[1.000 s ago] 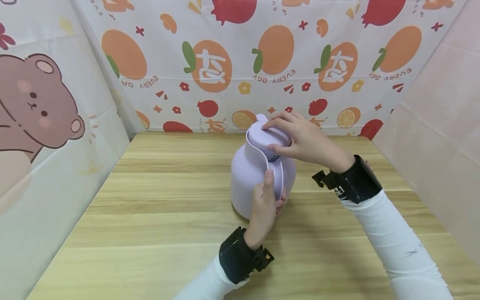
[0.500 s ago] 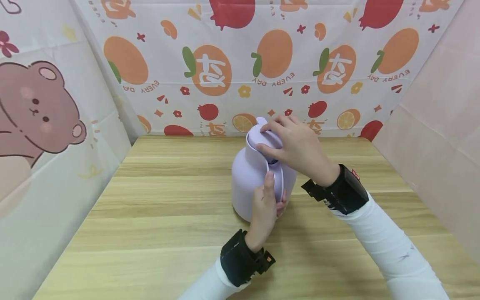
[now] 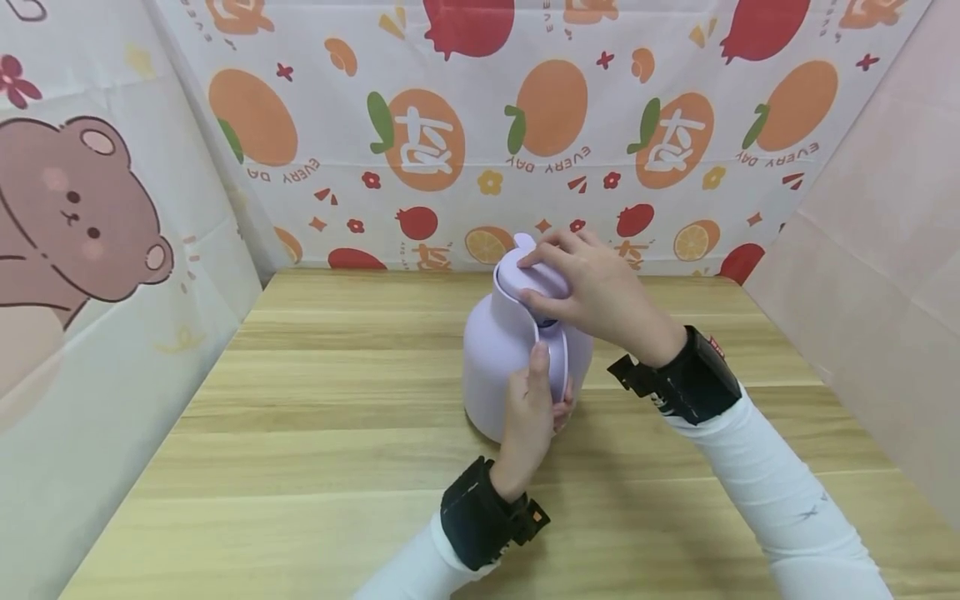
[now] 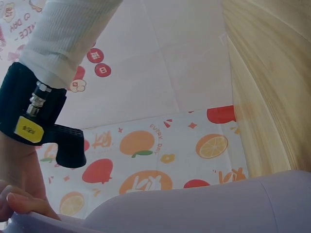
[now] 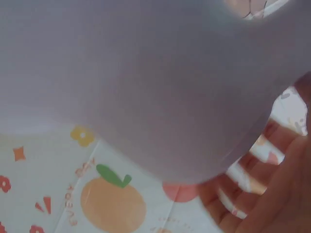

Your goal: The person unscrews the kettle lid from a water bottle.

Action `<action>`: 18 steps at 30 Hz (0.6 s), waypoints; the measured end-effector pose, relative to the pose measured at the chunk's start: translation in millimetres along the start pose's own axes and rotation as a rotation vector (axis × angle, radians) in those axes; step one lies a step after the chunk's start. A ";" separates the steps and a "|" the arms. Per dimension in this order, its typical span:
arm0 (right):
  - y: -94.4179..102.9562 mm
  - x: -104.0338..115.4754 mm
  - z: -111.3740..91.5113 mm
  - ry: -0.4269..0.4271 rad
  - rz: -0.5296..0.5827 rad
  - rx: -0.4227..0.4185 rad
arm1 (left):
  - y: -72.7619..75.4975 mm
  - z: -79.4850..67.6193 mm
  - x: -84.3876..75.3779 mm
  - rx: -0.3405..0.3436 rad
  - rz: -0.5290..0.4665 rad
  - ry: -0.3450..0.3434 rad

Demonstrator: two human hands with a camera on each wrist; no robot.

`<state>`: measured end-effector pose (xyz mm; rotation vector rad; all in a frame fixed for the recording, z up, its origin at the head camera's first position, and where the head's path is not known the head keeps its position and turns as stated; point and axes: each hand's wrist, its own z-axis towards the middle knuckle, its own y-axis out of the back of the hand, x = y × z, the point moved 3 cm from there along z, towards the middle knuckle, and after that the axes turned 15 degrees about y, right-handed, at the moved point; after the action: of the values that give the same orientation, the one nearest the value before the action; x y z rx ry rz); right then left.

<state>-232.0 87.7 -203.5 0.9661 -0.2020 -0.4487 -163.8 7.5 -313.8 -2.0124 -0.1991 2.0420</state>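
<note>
1. Both hands grip: right hand [image 3: 600,287] curls over the lid [image 3: 514,279], left hand [image 3: 528,417] wraps the handle [image 3: 557,358].
2. Within a second, the right hand has shifted toward 8 o'clock, suggesting a twist.
3. Upright, the jug [image 3: 487,358] stands toward the table's [image 3: 300,417] 12 o'clock.
4. Lid's 3 o'clock side is hidden; how firmly it sits is unclear.

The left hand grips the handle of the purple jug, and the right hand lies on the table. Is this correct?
Not fully. The right hand is not on the table: it holds the lid of the jug, as the head view shows. The left hand does grip the handle.
</note>
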 end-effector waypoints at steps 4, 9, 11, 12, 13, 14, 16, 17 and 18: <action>-3.8 2.5 -1.3 -0.067 0.032 0.002 | 0.4 -0.4 0.8 -0.002 0.007 0.006; -5.9 1.9 -3.0 -0.105 0.059 -0.026 | 0.3 -0.3 1.0 -0.007 0.012 0.017; -5.8 0.5 -3.1 -0.089 0.071 -0.026 | 0.1 -0.7 0.8 -0.005 0.012 0.017; -5.8 -0.8 -3.3 -0.079 0.082 -0.023 | 0.0 -0.8 0.8 -0.005 0.010 0.019; -5.7 -2.6 -3.5 -0.067 0.102 -0.020 | 0.0 -0.8 0.8 -0.005 0.011 0.020; -5.7 -4.8 -3.7 -0.054 0.125 -0.016 | 0.1 -0.9 0.8 -0.007 0.011 0.023; -6.1 -11.1 -4.7 -0.028 0.188 -0.010 | 0.4 -0.7 0.6 -0.011 0.012 0.026; -6.3 -14.4 -5.2 -0.013 0.228 -0.008 | 0.5 -0.4 0.5 -0.013 0.013 0.027; -6.8 -18.0 -6.0 0.000 0.264 -0.004 | 0.7 -0.2 0.3 -0.015 0.015 0.026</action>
<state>-247.8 97.1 -211.9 0.9206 -0.3245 -0.2063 -163.7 6.9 -314.3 -2.0544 -0.1960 2.0281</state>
